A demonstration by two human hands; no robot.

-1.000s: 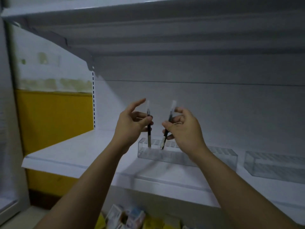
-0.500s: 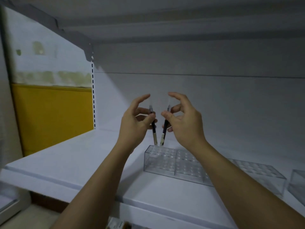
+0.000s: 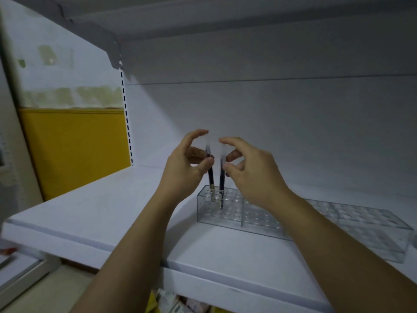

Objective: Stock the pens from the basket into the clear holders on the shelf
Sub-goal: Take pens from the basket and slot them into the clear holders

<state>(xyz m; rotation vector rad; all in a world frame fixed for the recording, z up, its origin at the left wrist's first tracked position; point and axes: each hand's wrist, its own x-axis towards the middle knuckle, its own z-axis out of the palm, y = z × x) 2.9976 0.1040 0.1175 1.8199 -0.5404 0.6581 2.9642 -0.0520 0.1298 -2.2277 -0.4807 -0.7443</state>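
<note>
Here, two pens (image 3: 210, 175), left hand (image 3: 182, 170) and right hand (image 3: 255, 177) each pinching one, tips seemingly in one holder (image 3: 228, 219).

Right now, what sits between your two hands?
In the head view, just two pens: the left hand pinches the left pen, the right hand the right pen, both near upright, tips in the clear holder's left end.

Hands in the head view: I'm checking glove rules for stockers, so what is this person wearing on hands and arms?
Nothing shows. The left hand and right hand are bare, with no gloves, ring, watch or bracelet visible. Both forearms are uncovered to the frame's edge; no sleeve is in view.
</note>
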